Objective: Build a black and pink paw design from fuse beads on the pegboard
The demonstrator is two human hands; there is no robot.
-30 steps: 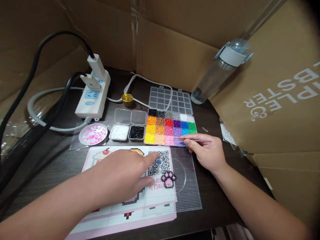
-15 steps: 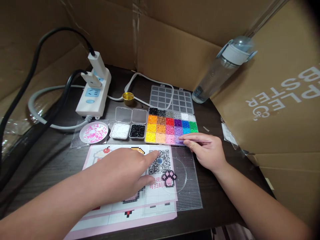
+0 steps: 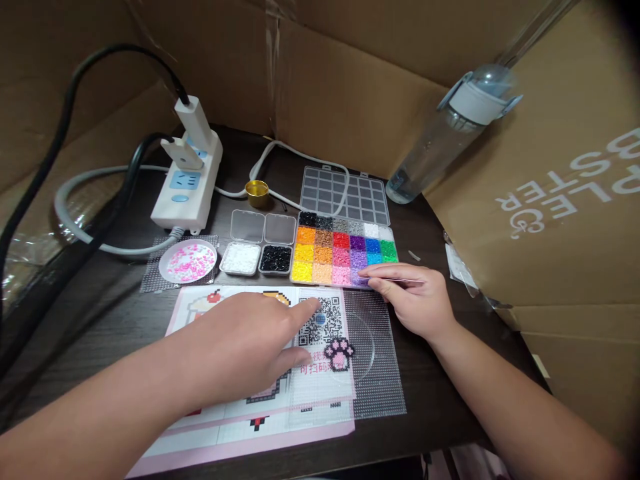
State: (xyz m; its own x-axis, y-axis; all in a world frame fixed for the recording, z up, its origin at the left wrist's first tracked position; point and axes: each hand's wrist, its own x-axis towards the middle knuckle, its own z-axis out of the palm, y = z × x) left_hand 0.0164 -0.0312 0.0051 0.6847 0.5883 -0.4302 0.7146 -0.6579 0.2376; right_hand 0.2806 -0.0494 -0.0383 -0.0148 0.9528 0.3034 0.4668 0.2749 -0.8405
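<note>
My left hand [image 3: 265, 343] rests over the printed pattern sheet [image 3: 200, 433], index finger and thumb spread apart near the QR code. In my right hand [image 3: 415, 293] is a thin pair of tweezers [image 3: 400, 279], pinched between thumb and fingers. Their tips reach toward the pink and purple cells of the divided bead box [image 3: 345, 250]; whether they hold a bead is too small to tell. A pink and black paw made of beads [image 3: 339, 354] lies on the clear pegboard [image 3: 380, 380], right of my left thumb.
Small cases of white beads [image 3: 240, 258] and black beads [image 3: 276, 259] stand left of the box. Beyond are a dish of pink beads [image 3: 167, 263], a power strip [image 3: 185, 193] with cables, a gold cup [image 3: 257, 193] and a water bottle [image 3: 435, 143]. Cardboard walls [image 3: 350, 93] surround the table.
The view has shifted very slightly. Both hands stay in nearly the same places, with the tweezers still over the near row of the bead box.
</note>
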